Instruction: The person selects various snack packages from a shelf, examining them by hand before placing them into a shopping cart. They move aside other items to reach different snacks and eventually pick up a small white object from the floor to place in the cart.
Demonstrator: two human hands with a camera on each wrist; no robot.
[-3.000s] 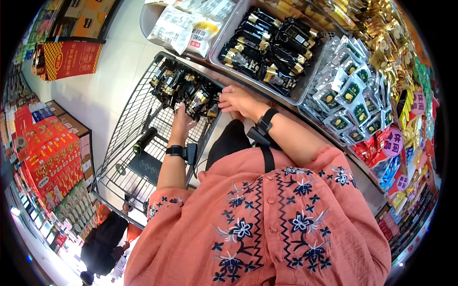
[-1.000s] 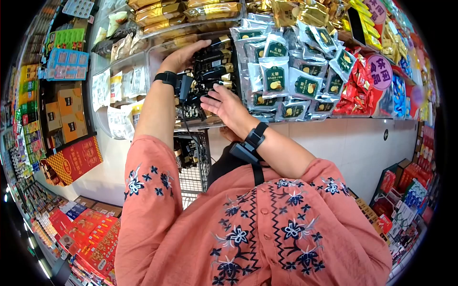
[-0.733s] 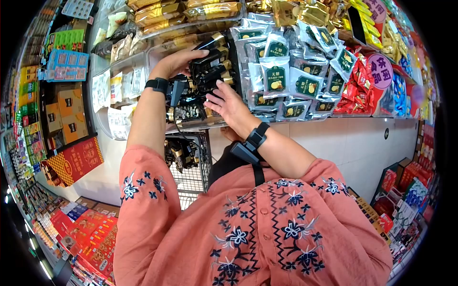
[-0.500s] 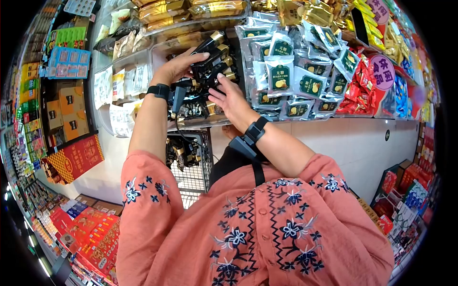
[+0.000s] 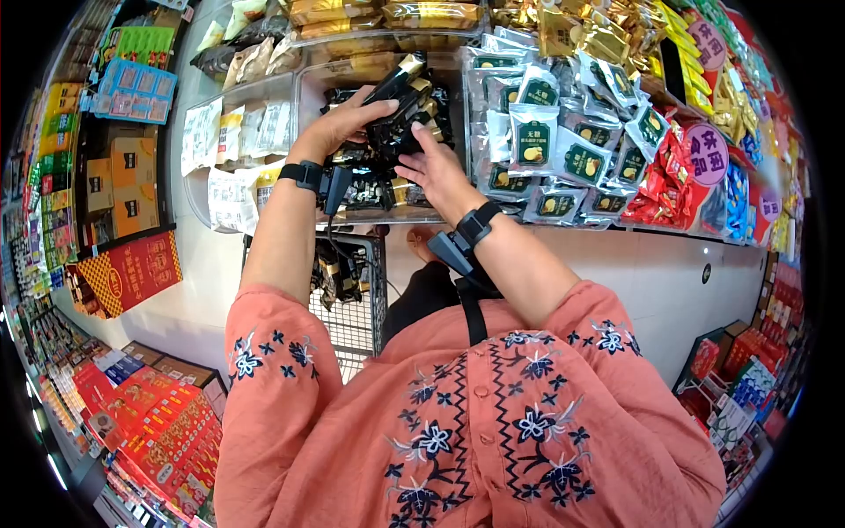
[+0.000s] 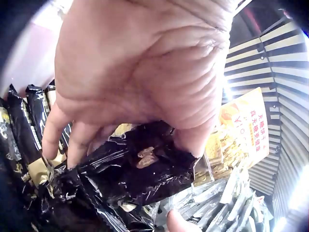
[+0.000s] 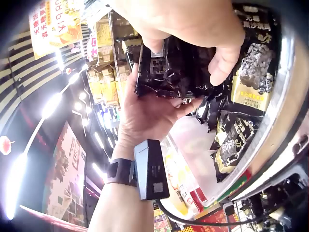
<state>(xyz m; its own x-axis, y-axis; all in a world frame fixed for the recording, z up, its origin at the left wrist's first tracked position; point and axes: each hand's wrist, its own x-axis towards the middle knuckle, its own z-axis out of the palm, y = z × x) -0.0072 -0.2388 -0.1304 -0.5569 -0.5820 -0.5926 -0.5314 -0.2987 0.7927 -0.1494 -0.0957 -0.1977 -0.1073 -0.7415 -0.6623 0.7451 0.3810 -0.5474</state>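
The left hand (image 5: 341, 128) curls round black packets (image 6: 140, 174); the right hand (image 5: 437, 172) pinches them from the other side. The packets are over a bin (image 5: 310, 92); a cart (image 5: 356, 334) with more stands just beside it.

Glossy, gold-marked black plastic-film packets (image 6: 135, 169) | bunched, topmost tilted | held between left hand (image 5: 341, 128) and right hand (image 5: 437, 172) | over clear plastic bin (image 5: 310, 95)
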